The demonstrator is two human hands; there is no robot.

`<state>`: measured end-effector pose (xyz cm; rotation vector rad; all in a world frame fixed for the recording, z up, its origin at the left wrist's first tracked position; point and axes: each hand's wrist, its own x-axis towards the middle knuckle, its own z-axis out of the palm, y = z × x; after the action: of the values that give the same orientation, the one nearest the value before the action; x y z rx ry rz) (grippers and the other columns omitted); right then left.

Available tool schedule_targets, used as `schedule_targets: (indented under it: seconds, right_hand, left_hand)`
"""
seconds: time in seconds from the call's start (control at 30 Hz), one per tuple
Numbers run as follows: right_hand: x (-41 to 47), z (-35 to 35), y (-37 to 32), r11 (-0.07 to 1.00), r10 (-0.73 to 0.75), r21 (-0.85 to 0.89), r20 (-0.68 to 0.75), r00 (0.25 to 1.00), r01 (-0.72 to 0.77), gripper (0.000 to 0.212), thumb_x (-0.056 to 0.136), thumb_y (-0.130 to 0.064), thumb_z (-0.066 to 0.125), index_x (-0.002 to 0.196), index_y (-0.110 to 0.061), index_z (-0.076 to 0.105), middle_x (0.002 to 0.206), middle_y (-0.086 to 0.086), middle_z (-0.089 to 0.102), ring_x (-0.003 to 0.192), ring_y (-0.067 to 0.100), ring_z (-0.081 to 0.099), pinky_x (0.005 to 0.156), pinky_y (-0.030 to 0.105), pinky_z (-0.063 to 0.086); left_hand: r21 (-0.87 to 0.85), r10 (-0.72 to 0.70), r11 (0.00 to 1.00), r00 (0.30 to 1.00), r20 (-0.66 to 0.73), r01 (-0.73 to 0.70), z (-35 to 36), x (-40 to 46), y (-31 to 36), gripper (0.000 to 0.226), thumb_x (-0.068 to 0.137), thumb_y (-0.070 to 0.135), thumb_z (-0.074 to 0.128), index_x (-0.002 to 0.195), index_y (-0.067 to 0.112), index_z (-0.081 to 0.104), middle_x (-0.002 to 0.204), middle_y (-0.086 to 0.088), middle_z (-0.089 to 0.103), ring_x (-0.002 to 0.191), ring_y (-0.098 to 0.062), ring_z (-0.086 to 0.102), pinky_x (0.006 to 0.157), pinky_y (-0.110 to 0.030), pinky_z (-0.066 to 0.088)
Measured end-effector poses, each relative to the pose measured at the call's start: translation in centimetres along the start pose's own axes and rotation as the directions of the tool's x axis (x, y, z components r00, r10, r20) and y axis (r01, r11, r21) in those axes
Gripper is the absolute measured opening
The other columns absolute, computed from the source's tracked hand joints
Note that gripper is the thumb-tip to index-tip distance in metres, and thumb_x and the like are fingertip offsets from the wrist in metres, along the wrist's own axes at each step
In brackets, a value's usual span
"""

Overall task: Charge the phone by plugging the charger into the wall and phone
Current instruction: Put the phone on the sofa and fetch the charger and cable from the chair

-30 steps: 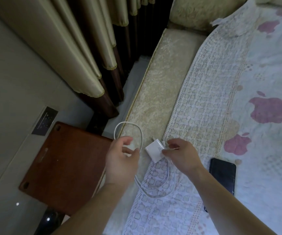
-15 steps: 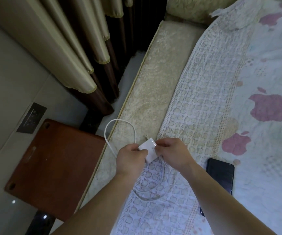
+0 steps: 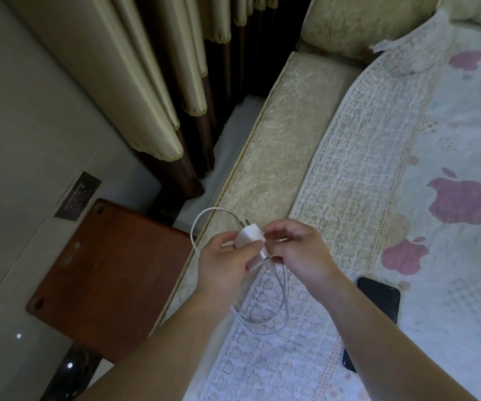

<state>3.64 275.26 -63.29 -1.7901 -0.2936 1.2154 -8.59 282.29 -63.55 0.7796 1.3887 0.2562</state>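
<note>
A white charger block (image 3: 248, 237) with its metal prongs pointing up and left is gripped by my left hand (image 3: 225, 264) just above the bed's edge. My right hand (image 3: 297, 250) pinches the white cable plug (image 3: 266, 254) at the block's lower end. The white cable (image 3: 271, 316) loops over the bedspread below my hands and arcs up left of the block. A black phone (image 3: 378, 299) lies screen up on the bed, partly hidden behind my right forearm. The wall socket (image 3: 78, 195) is a dark plate on the beige wall at left.
A reddish-brown bedside table (image 3: 103, 273) stands under the socket, between wall and bed. Gold and dark brown curtains (image 3: 146, 82) hang at the upper left. The mattress edge (image 3: 277, 157) and a lace-trimmed, apple-patterned bedspread (image 3: 378, 169) fill the right.
My left hand came off the cable loop and took hold of the charger block. Both hands lifted the block slightly, and my right hand's fingers shifted to the cable plug.
</note>
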Motion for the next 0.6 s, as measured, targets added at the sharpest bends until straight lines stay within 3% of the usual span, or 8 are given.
schedule_targets:
  seconds: [0.13,0.27,0.4,0.5,0.6]
  right_hand:
    - [-0.4,1.3,-1.5,0.999,0.022,0.037,0.069,0.997,-0.025,0.033,0.076,0.006,0.072,0.100,-0.017,0.076,0.086,0.001,0.075,0.083,0.022,0.073,0.074,0.036,0.060]
    - [-0.8,2.2,-2.3,0.997,0.056,0.047,0.172,0.983,-0.065,0.030,0.079,-0.003,0.074,0.105,-0.017,0.076,0.092,0.001,0.078,0.086,0.019,0.075,0.064,0.024,0.059]
    - [-1.1,3.1,-2.9,0.991,0.122,0.025,0.221,0.968,-0.130,0.031,0.082,-0.013,0.075,0.112,-0.017,0.073,0.109,0.008,0.076,0.103,0.023,0.071,0.078,0.034,0.058]
    - [-1.4,4.1,-3.8,0.987,0.144,0.027,0.299,0.943,-0.159,0.034,0.083,-0.014,0.073,0.116,-0.013,0.071,0.112,0.013,0.075,0.105,0.026,0.071,0.074,0.032,0.055]
    - [-1.4,5.7,-4.9,0.986,0.149,0.007,0.400,0.904,-0.166,0.030,0.084,-0.010,0.069,0.115,-0.011,0.072,0.107,0.014,0.076,0.092,0.021,0.072,0.069,0.029,0.053]
  left_hand:
    - [-0.044,0.031,0.999,0.999,0.009,-0.030,-1.5,-0.5,1.0,0.048,0.073,0.008,0.087,0.115,0.012,0.065,0.096,-0.015,0.075,0.075,-0.018,0.075,0.068,-0.032,0.059]
    - [-0.112,0.038,0.993,0.998,0.050,-0.032,-3.2,-1.4,1.6,0.043,0.077,-0.001,0.080,0.117,0.006,0.065,0.101,-0.020,0.077,0.081,-0.022,0.076,0.078,-0.038,0.061]
    - [-0.168,0.072,0.984,0.995,0.065,-0.060,-5.0,-1.9,2.0,0.039,0.080,-0.005,0.075,0.115,0.009,0.065,0.103,-0.013,0.077,0.080,-0.019,0.075,0.069,-0.029,0.062]
    - [-0.209,0.083,0.975,0.994,0.064,-0.068,-6.5,-2.2,2.3,0.035,0.081,-0.005,0.074,0.112,0.009,0.066,0.104,-0.014,0.078,0.093,-0.027,0.075,0.077,-0.034,0.062]
    - [-0.264,0.109,0.961,0.991,0.073,-0.086,-8.4,-2.5,2.6,0.039,0.082,-0.005,0.073,0.118,0.004,0.063,0.104,-0.014,0.079,0.097,-0.030,0.075,0.087,-0.044,0.061]
